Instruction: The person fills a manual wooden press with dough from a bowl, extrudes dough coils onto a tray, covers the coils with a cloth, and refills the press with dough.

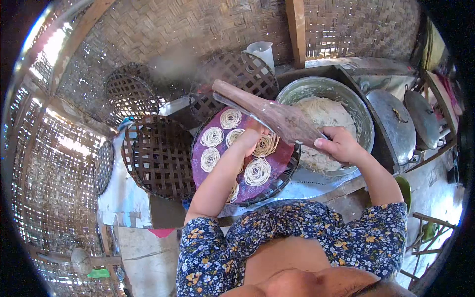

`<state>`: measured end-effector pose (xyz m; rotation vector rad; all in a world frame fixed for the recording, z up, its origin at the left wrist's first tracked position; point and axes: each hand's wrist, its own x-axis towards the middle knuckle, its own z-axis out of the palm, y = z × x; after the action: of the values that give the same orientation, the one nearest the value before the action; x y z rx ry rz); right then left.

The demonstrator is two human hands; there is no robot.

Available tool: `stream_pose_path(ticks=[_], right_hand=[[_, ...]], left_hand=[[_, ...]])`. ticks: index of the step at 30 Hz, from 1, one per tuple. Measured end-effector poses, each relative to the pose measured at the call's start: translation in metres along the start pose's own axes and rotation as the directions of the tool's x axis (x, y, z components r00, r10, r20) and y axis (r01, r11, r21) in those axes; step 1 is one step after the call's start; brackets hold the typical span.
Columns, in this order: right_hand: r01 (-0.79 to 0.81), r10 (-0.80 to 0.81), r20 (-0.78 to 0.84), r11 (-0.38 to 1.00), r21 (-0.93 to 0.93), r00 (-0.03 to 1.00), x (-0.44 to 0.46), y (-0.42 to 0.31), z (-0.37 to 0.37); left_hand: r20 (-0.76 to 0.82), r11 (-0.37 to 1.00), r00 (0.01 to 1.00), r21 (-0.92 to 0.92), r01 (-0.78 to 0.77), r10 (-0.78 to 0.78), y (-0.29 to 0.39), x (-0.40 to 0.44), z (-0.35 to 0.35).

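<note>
A long wooden tool hangs tilted over a round tray and a large metal basin. My right hand grips its wide lower end, thumb on top. Under its middle is my left hand, low over the tray; its fingers are mostly hidden by the tool and cannot be made out. The round tray has a purple surface with several pale coiled rings of strands. A more yellowish coil lies beside my left hand. Pale dough or batter fills much of the basin.
Dark woven baskets stand left of the tray, with more behind. A whitish plastic jug stands at the back. Two metal lids lean right of the basin. A wooden post rises against the woven wall.
</note>
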<state>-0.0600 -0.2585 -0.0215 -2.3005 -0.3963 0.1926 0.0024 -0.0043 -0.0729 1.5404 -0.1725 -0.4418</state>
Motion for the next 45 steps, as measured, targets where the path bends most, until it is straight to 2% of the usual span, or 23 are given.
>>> stream_pose_path(ticks=[3,5,8,9,12,13,17,20,22,24,25,27,28,29,31,34,36,37,38,40,42,43,45], right_hand=[[-0.015,0.015,-0.065,1.0,0.005,0.998,0.006,0.012,0.002],[-0.028,0.03,-0.108,0.999,0.024,0.994,0.008,0.019,0.002],[-0.053,0.064,-0.155,0.996,0.074,0.986,0.008,0.021,0.0],[-0.07,0.084,-0.152,0.993,0.095,0.985,0.007,0.018,-0.002],[-0.104,0.128,-0.156,0.982,0.155,0.979,0.002,0.012,-0.004],[-0.113,0.141,-0.157,0.978,0.175,0.977,0.001,0.012,-0.003],[-0.087,0.11,-0.141,0.983,0.159,0.984,0.002,0.017,-0.003],[-0.08,0.094,-0.118,0.99,0.119,0.989,0.005,0.012,-0.001],[-0.084,0.094,-0.076,0.989,0.12,0.993,0.008,-0.004,0.011],[-0.007,0.009,-0.014,0.99,0.14,1.0,0.016,-0.024,0.032],[0.078,-0.077,-0.015,0.992,0.101,0.997,0.024,-0.022,0.05],[0.226,-0.25,0.091,0.95,0.216,0.964,0.028,-0.036,0.061],[0.326,-0.372,0.126,0.902,0.284,0.92,0.036,-0.031,0.067],[0.343,-0.355,0.01,0.909,0.238,0.935,0.045,-0.024,0.07],[0.352,-0.314,-0.228,0.924,0.152,0.922,0.061,0.0,0.073],[-0.018,0.013,-0.3,1.0,-0.013,0.954,0.077,0.054,0.075],[-0.239,0.234,0.07,0.855,0.461,0.97,0.083,0.089,0.085],[-0.388,0.266,0.284,0.684,0.618,0.921,0.083,0.095,0.09],[-0.374,0.245,0.286,0.678,0.632,0.926,0.081,0.094,0.093],[-0.346,0.201,0.288,0.668,0.658,0.936,0.077,0.089,0.098],[-0.355,0.203,0.293,0.616,0.704,0.934,0.069,0.084,0.102],[-0.371,0.198,0.316,0.573,0.731,0.928,0.064,0.083,0.106],[-0.405,0.19,0.358,0.481,0.778,0.914,0.05,0.082,0.114]], left_hand=[[0.017,0.998,0.999,-0.046,0.038,-0.037,0.001,0.001,0.0],[0.042,0.972,0.977,-0.095,0.213,-0.21,-0.011,0.016,-0.016],[-0.146,0.964,0.988,0.253,0.081,-0.045,-0.05,0.035,-0.037],[-0.159,0.875,0.984,0.483,0.007,0.079,-0.065,0.042,-0.047],[-0.015,0.586,0.971,0.799,-0.132,0.238,-0.051,0.016,-0.044],[0.067,0.34,0.958,0.926,-0.164,0.28,-0.061,0.011,-0.054],[0.159,-0.137,0.907,0.984,-0.114,0.39,-0.034,-0.025,-0.043],[-0.058,-0.046,0.834,0.994,0.099,0.549,-0.006,-0.038,-0.044],[-0.016,0.096,0.797,0.994,-0.052,0.603,0.011,-0.043,-0.041],[-0.005,0.321,0.747,0.905,-0.28,0.665,0.011,-0.04,-0.032],[0.018,0.306,0.683,0.885,-0.351,0.73,0.014,-0.042,-0.02],[-0.328,0.739,0.778,0.628,-0.245,0.536,0.014,-0.061,-0.014],[-0.47,0.886,0.791,0.425,-0.185,0.391,0.013,-0.071,-0.012],[-0.533,0.915,0.766,0.361,-0.179,0.36,0.005,-0.081,-0.02],[-0.61,0.894,0.667,0.398,-0.208,0.427,-0.017,-0.111,-0.043],[-0.6,0.722,0.424,0.652,-0.232,0.679,-0.046,-0.153,-0.07],[-0.678,0.756,0.335,0.587,-0.289,0.654,-0.057,-0.179,-0.087],[-0.74,0.815,0.365,0.432,-0.387,0.566,-0.058,-0.193,-0.096],[-0.792,0.84,0.391,0.264,-0.475,0.47,-0.058,-0.206,-0.105],[-0.774,0.747,0.583,-0.233,-0.623,0.245,-0.052,-0.232,-0.121],[-0.712,0.613,0.642,-0.38,-0.693,0.284,-0.063,-0.24,-0.122],[-0.7,0.592,0.589,-0.292,-0.752,0.404,-0.077,-0.237,-0.124],[-0.581,0.409,0.724,-0.598,-0.689,0.371,-0.064,-0.239,-0.127]])
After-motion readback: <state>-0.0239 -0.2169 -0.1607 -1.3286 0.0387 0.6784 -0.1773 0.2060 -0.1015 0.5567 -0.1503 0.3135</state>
